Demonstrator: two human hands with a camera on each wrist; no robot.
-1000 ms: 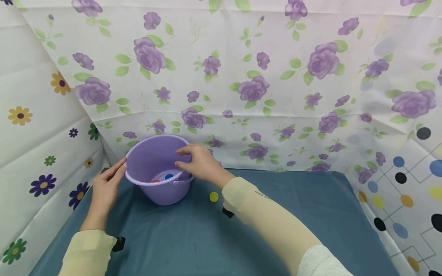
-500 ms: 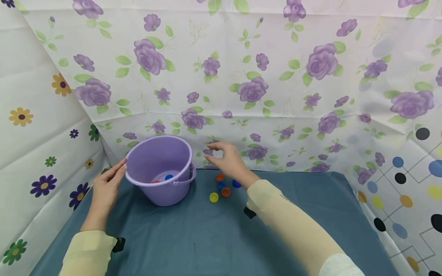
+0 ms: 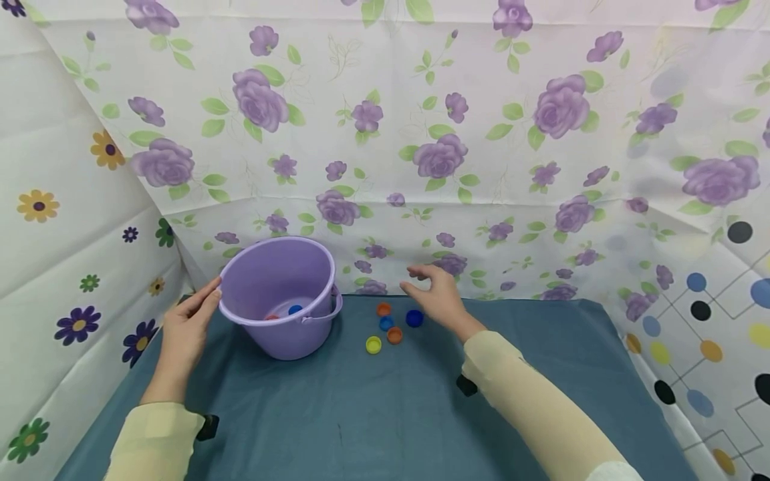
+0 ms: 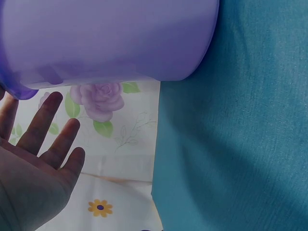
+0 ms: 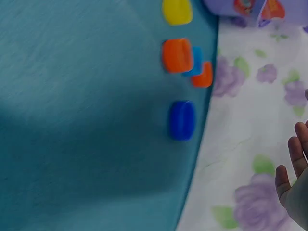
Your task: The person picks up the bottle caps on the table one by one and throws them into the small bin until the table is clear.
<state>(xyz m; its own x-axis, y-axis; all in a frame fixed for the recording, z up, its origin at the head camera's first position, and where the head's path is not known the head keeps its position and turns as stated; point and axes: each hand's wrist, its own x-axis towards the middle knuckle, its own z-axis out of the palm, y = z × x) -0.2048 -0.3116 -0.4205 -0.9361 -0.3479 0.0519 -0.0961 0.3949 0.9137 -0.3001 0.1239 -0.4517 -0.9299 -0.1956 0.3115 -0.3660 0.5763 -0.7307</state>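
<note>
Bucket (image 3: 267,339), smooth plastic, contained red cap (image 3: 272,317) and blue cap (image 3: 295,309); left hand (image 3: 188,331) pinched nine-o'clock rim (image 3: 225,312); right hand (image 3: 442,294) gaped at three.

Wears pale yellow fabric sleeves (image 3: 535,409), small black angular blocks (image 3: 207,427) beside both cuffs, light grey cloth (image 3: 613,472) above the right sleeve.

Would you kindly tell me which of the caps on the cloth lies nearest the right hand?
The dark blue cap; the two orange caps, lighter blue cap and yellow cap all lie nearer the purple bucket.

A makeshift booth (image 3: 625,220): printed sheets (mostly floral) (image 3: 391,80) wall a blue cloth (image 3: 301,427).
</note>
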